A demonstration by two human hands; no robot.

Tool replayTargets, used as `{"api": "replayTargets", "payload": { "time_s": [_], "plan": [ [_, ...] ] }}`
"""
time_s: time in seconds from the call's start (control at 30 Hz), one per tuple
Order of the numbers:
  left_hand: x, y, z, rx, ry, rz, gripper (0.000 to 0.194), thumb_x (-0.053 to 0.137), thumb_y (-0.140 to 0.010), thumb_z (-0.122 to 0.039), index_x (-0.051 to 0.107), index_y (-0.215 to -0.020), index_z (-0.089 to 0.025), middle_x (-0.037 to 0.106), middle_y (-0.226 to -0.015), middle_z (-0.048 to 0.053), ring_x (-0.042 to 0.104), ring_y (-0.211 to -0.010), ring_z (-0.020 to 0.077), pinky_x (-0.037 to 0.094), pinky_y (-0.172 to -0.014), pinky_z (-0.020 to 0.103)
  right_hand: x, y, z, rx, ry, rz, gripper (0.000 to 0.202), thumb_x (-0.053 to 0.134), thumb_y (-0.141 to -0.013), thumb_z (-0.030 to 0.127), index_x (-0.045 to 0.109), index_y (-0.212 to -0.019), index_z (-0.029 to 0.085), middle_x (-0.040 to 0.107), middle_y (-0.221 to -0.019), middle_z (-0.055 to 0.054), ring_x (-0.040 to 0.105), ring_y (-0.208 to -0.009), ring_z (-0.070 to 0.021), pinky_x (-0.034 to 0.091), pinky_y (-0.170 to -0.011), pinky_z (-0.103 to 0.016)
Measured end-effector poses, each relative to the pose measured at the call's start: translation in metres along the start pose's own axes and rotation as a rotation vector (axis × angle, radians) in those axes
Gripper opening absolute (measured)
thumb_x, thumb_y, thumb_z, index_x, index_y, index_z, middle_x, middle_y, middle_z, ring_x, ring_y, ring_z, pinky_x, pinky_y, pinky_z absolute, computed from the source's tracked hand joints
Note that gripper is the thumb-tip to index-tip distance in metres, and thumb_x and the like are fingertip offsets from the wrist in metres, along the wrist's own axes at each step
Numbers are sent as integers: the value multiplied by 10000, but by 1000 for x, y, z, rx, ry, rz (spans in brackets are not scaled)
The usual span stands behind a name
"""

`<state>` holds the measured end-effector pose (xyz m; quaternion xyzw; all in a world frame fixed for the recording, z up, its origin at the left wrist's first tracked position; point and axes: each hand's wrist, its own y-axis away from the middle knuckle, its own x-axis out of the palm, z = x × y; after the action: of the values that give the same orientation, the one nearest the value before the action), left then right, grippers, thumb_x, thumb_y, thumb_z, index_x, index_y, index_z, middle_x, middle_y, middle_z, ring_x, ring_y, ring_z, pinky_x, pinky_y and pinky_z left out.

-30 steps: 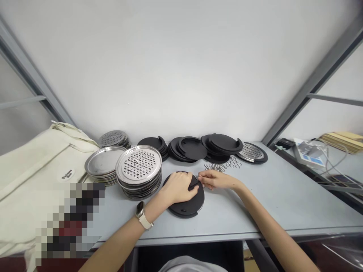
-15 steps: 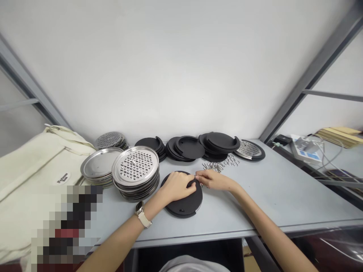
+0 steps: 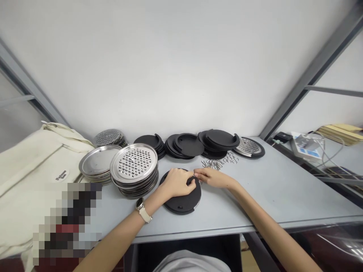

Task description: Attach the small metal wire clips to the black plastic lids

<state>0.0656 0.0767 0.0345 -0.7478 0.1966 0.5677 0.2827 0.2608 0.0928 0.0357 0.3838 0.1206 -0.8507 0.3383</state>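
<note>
My left hand [image 3: 178,183] lies across a round black disc [image 3: 181,202] on the table, thumb and fingers curled over its upper right part. My right hand [image 3: 212,177] is pinched at that disc's far right edge, its fingertips meeting those of my left hand. A small metal wire loop [image 3: 200,181] shows below the right fingertips; its exact shape is mostly hidden. Behind my right hand lie a pile of wire loops [image 3: 212,164] and several metal rings [image 3: 230,158]. Left of the disc, a round grater plate [image 3: 134,165] tops a tall stack.
Plain metal discs [image 3: 99,160] are stacked at the left, with more grater plates [image 3: 107,136] behind. Black discs [image 3: 188,144] lie in piles along the wall. A grater in a black holder [image 3: 248,146] sits at back right. Cream cloth [image 3: 34,162] covers the left side.
The camera view has shifted slightly. Both hands stay at the same edge of the black disc, with only a small change in the right fingers.
</note>
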Motion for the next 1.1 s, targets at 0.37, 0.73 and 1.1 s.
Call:
{"api": "replayTargets", "payload": {
  "time_s": [0.37,0.73,1.1],
  "plan": [
    [2,0,0,8,-19,-8,250,463,-832,-366,646,-800,-199,669,-709,64,619,-638,226,359,-564,298,-1,-1,-3,-23,12,25,326,329,-948,367,481,-718,192,492,-633,16,450,-603,-133,366,-602,-245],
    [1,0,0,2,-25,-20,242,469,-829,-379,628,-776,-204,662,-698,41,613,-629,211,331,-537,293,-1,2,0,-14,-17,8,331,342,-944,375,502,-723,187,510,-645,10,457,-611,-133,374,-603,-244],
    [-2,1,-2,-17,-36,-2,256,459,-831,-391,636,-823,-207,662,-719,32,620,-662,208,355,-561,287,-2,2,3,10,-27,21,332,332,-934,388,484,-718,186,523,-655,3,481,-618,-141,379,-614,-254]
  ]
}}
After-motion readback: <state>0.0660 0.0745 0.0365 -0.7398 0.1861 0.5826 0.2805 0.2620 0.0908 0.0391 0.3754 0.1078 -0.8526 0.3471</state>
